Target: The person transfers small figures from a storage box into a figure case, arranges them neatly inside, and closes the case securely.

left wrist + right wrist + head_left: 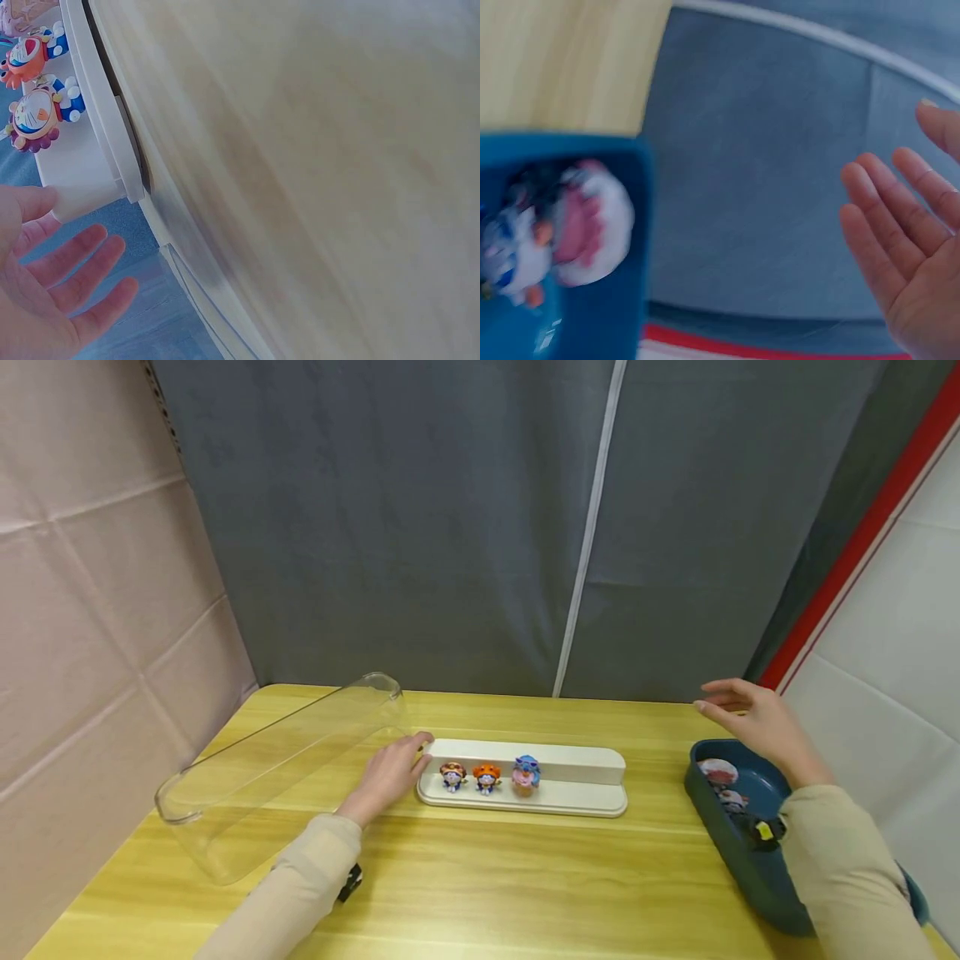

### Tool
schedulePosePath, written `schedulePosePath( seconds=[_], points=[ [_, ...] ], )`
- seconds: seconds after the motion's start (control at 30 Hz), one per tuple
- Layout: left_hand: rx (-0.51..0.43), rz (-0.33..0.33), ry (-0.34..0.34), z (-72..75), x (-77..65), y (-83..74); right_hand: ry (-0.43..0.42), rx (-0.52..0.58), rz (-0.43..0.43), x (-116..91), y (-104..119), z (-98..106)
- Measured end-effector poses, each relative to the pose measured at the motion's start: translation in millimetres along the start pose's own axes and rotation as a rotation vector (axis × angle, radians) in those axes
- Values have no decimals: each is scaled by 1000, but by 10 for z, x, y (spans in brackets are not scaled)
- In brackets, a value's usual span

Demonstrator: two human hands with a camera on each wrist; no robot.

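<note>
A white stepped display base [577,797] lies mid-table with three small figurines in a row on its lower step. Leftmost is a figurine with a brown-red hat [452,776]; beside it stands one with an orange crab-like hat [487,778], then a pink one with a blue hood [526,775]. My left hand [390,777] is at the base's left end, thumb and fingertips right at its edge, fingers spread in the left wrist view. Above the back end of a dark blue bin [712,835] hovers my right hand [757,727], its fingers loosely extended and nothing in them.
A clear plastic cover [285,768] lies at the left of the table, behind my left forearm. Inside the bin are a pink-and-white piece [717,771], a white figurine [732,800] and a black item with a yellow mark [765,832]. A grey curtain [412,527] hangs behind the table.
</note>
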State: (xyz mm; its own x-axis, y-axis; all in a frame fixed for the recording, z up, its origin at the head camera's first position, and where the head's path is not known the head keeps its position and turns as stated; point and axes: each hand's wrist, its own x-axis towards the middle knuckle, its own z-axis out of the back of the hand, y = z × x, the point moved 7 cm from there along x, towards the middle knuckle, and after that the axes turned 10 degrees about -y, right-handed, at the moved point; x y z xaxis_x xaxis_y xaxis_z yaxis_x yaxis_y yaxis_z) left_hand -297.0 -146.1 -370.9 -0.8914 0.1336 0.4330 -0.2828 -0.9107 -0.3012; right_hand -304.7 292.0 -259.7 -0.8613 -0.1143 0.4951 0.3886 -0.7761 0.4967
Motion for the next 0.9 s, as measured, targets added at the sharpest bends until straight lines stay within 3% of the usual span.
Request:
schedulePosePath(
  seconds=[0.23, 0.4, 0.7, 0.9],
  points=[
    [2, 1, 4, 5, 3, -6, 23, 0, -103, -91, -406, -39],
    [-1, 6, 4, 4, 0, -6, 109, 10, -184, -156, -638, -140],
    [10, 6, 10, -7, -5, -2, 266, 6, -240, -278, -933, -313],
    [12, 7, 6, -7, -5, 2, 219, 25, -276, -319, -1035, -322]
  ],
)
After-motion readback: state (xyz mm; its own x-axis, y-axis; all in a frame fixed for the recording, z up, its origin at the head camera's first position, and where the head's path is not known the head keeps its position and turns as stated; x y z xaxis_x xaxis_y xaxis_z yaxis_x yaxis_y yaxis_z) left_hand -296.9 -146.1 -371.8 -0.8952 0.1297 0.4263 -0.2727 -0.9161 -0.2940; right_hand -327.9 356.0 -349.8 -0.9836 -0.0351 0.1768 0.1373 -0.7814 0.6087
